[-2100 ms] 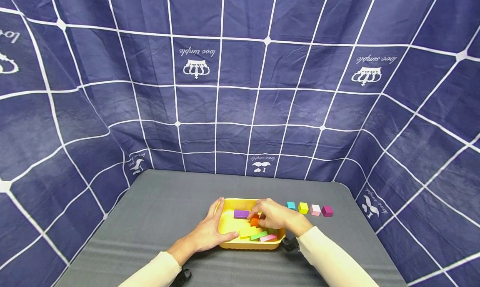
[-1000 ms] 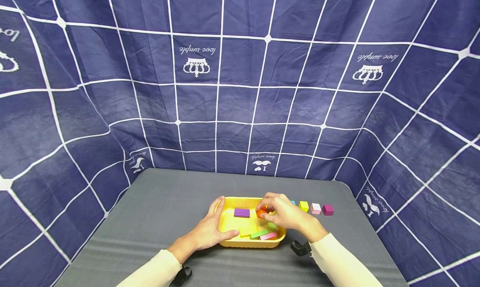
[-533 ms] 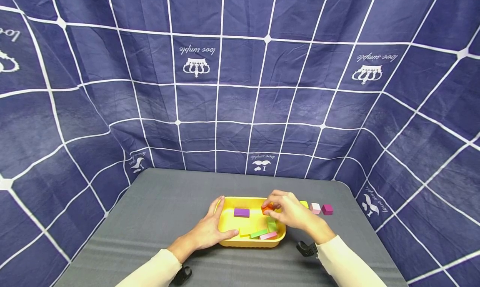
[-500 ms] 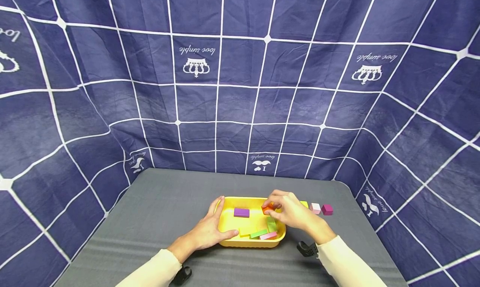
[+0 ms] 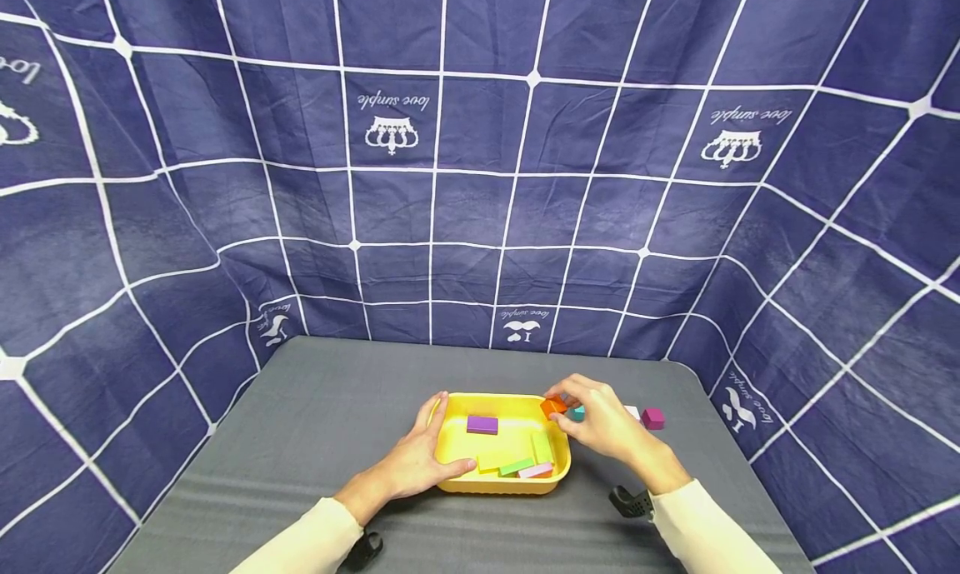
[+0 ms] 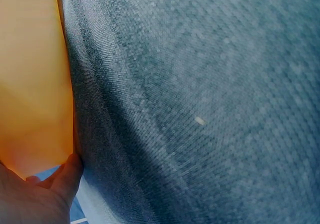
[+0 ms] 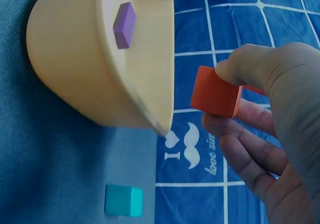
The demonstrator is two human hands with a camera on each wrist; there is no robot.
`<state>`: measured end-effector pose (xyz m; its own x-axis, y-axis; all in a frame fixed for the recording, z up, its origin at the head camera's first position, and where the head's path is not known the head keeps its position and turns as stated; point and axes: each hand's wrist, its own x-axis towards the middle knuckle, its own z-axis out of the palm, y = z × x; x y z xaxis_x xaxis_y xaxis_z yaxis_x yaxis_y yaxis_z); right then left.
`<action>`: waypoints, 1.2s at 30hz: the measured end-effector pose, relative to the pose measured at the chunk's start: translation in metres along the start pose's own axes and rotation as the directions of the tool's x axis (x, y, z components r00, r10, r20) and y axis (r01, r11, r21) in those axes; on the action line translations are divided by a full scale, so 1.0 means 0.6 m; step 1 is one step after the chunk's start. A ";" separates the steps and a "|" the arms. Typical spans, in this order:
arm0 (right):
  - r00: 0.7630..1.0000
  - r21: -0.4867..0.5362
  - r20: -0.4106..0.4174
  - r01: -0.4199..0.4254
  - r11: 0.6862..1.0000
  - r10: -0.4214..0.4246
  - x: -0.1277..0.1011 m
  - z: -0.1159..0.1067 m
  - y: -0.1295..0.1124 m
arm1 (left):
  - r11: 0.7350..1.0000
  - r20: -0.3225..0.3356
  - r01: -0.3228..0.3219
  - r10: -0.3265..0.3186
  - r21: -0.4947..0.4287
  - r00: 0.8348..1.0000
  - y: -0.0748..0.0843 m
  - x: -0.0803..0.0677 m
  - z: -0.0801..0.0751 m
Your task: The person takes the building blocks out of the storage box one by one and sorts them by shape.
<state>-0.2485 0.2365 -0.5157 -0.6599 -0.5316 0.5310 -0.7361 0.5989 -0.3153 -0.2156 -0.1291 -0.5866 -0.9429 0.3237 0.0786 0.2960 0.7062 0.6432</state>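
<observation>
My left hand (image 5: 414, 464) holds the left end of a yellow plastic tray (image 5: 498, 488), its thumb over the near rim and its fingers along the outer side. In the left wrist view, fingertips touch the tray's outer wall (image 6: 35, 84). Between thumb and fingers, my right hand (image 5: 609, 424) pinches an orange-red block (image 5: 552, 408), raised over the tray's far right corner. The right wrist view shows this block (image 7: 215, 91) beside the rim, with a teal cube (image 7: 120, 200) on the table below. A purple block (image 5: 482, 425) lies inside the tray.
Yellow, green (image 5: 516, 466), pink (image 5: 536, 471) and lime blocks (image 5: 542, 447) lie in the tray's near right part. Right of the tray, a pale pink cube (image 5: 633, 411) and a magenta cube (image 5: 653, 418) sit on the grey table (image 5: 322, 407). A blue grid curtain (image 5: 480, 207) encloses the back and sides.
My right hand has lifted the orange-red block from the middle of the tray and carried it right and away from me, to the far right rim. The left hand has stayed put.
</observation>
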 end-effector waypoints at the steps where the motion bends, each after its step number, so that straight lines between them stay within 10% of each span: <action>1: 1.000 -0.008 -0.009 0.001 1.000 -0.001 -0.003 -0.002 0.001 | 1.000 0.001 0.001 -0.001 0.000 1.000 0.000 0.000 0.000; 36: 0.950 -0.168 -0.291 -0.170 0.971 0.116 -0.112 -0.036 0.107 | 1.000 0.006 0.011 -0.011 -0.006 1.000 0.002 -0.004 -0.001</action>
<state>-0.2479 0.3238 -0.5544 -0.6682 -0.2614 0.6966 -0.5776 0.7723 -0.2642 -0.2131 -0.1295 -0.5854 -0.9451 0.3199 0.0671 0.2850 0.7060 0.6483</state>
